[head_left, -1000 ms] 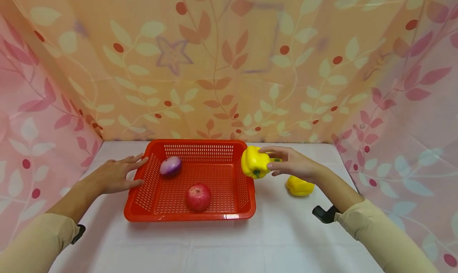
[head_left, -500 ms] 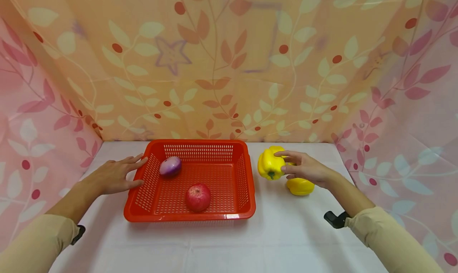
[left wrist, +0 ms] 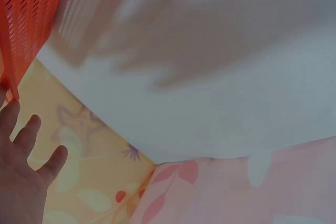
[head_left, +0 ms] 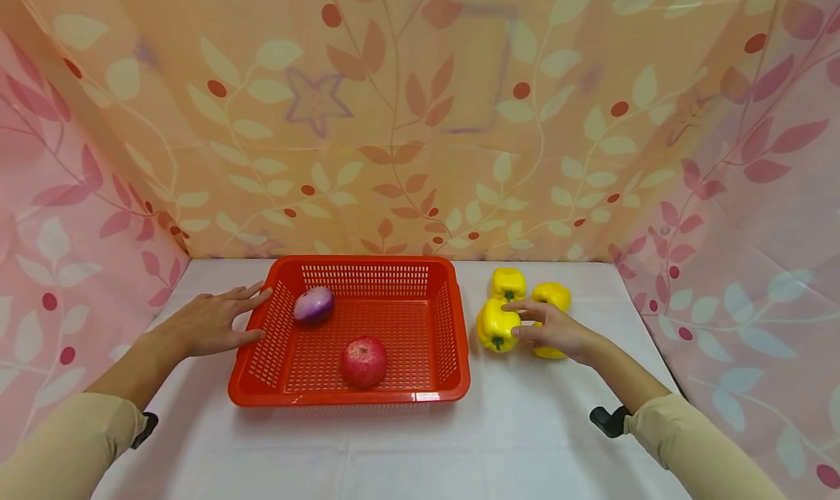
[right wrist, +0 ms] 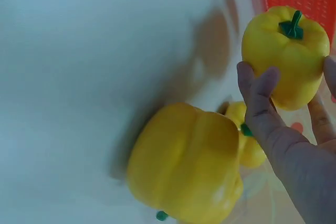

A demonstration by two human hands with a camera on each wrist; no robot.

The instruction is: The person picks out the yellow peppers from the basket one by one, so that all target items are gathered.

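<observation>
My right hand (head_left: pixel 558 332) grips a yellow bell pepper (head_left: pixel 494 326) to the right of the red plastic basket (head_left: pixel 348 398). In the right wrist view, fingers and thumb lie around this pepper (right wrist: pixel 286 59), its green stem facing up. Other yellow peppers lie close by: one behind it (head_left: pixel 508 281), one to the right (head_left: pixel 553 293), and one (head_left: pixel 550 353) partly hidden by the hand. My left hand (head_left: pixel 203 326) has its fingers spread, with fingertips at the basket's left rim. Inside the basket are a purple-and-white rounded vegetable (head_left: pixel 313 305) and a round red fruit or vegetable (head_left: pixel 364 361).
A white cloth (head_left: pixel 407 456) covers the table. Patterned curtains rise at the back (head_left: pixel 394 121) and along both sides. In the right wrist view a large yellow pepper (right wrist: pixel 184 161) sits near the hand.
My right hand has carried the gripped pepper right, away from the basket's right rim, then lower and nearer me, uncovering peppers behind it. The left hand stays where it was.
</observation>
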